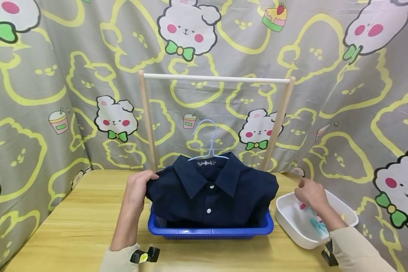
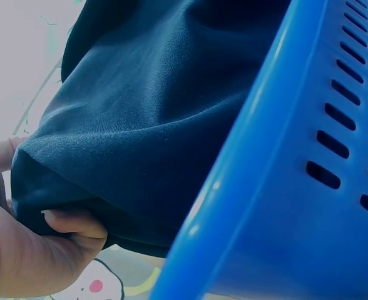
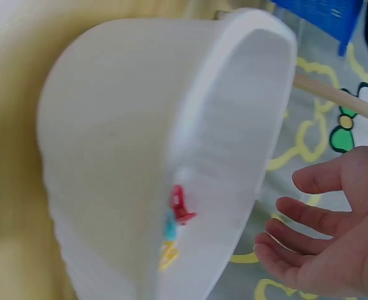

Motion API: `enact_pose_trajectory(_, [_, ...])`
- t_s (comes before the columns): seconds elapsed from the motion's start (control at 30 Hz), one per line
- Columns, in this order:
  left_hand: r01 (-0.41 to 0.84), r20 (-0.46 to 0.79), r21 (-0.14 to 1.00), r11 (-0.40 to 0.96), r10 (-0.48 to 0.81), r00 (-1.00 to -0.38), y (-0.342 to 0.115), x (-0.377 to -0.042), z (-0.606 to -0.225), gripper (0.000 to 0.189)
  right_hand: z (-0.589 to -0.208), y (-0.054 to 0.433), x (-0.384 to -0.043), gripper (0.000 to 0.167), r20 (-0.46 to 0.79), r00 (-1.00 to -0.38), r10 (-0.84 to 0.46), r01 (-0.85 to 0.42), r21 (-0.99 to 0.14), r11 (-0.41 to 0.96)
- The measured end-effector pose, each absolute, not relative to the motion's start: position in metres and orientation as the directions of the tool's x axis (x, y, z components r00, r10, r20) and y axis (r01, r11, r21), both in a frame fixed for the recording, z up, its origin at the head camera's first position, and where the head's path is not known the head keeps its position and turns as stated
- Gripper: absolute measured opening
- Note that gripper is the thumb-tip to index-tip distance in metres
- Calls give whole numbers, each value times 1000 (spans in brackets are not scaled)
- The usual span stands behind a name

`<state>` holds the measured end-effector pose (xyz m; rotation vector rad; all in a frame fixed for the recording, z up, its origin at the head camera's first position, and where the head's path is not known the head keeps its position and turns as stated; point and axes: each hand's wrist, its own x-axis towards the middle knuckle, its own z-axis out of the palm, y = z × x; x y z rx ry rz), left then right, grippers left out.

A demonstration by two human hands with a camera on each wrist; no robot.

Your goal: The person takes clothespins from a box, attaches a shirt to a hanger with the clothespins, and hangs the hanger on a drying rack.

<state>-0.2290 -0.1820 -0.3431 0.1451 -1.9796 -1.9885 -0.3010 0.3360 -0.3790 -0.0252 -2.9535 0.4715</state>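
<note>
A dark navy shirt (image 1: 221, 196) with a collar and white buttons is on a light blue wire hanger (image 1: 210, 147), its lower part down inside a blue plastic basket (image 1: 210, 231). My left hand (image 1: 137, 189) grips the shirt's shoulder at the left; in the left wrist view the thumb (image 2: 77, 225) presses the folded cloth. Over the white basin (image 1: 289, 221) at the right hovers my right hand (image 1: 312, 194). The right wrist view shows its fingers loosely bent and holding nothing. Small red, teal and yellow plastic pieces, perhaps clothes pegs (image 3: 181, 205), lie in the basin.
Behind the basket stands a rack with wooden posts (image 1: 146, 121) and a white crossbar (image 1: 217, 78). The hanger's hook is below that bar, apart from it. A wood-grain table (image 1: 74, 215) bears everything, and a patterned curtain (image 1: 204, 98) surrounds its back and sides.
</note>
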Motion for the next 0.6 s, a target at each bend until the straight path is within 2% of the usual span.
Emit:
enact_pose_trajectory(0.2, [164,164,986,22,-296,-941,-181,-230,-343,23,-389,341,-302,28,107,-994,32,-1,-297,955])
enact_pose_trajectory(0.37, [166,166,986,26,-294,-941,-180,-232,-342,22,-391,341,-303,8,78,-996,49,26,-267,963])
enact_pose_trajectory(0.6, [177,176,984,26,-288,-941,-179,-232,-342,23,-394,343,-303,11,8,-999,52,49,-205,978])
